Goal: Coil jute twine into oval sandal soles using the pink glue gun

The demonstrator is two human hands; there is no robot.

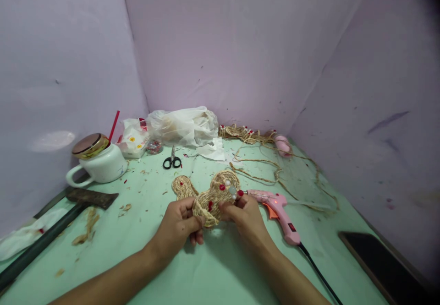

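Note:
Both hands hold a coiled rope ornament (217, 193) made of pale braided fibre, with red, white and greyish beads on it. My left hand (183, 220) pinches its lower left edge, fingers curled beneath. On its right side, my right hand (242, 213) grips the edge near the beads. Behind my left hand lies another braided piece (184, 187) with one small red bead; whether it joins the held ornament I cannot tell. Just right of my right hand a pink hot glue gun (278, 209) lies on its side, its nozzle pointing toward the ornament.
Black-handled scissors (172, 159) lie behind the ornament. At left are a white mug (103, 164) and a hammer (82, 200). A plastic bag (187, 125), loose twine (261, 176) and more beaded braid (240, 133) lie along the back. A dark phone (381, 264) rests at front right.

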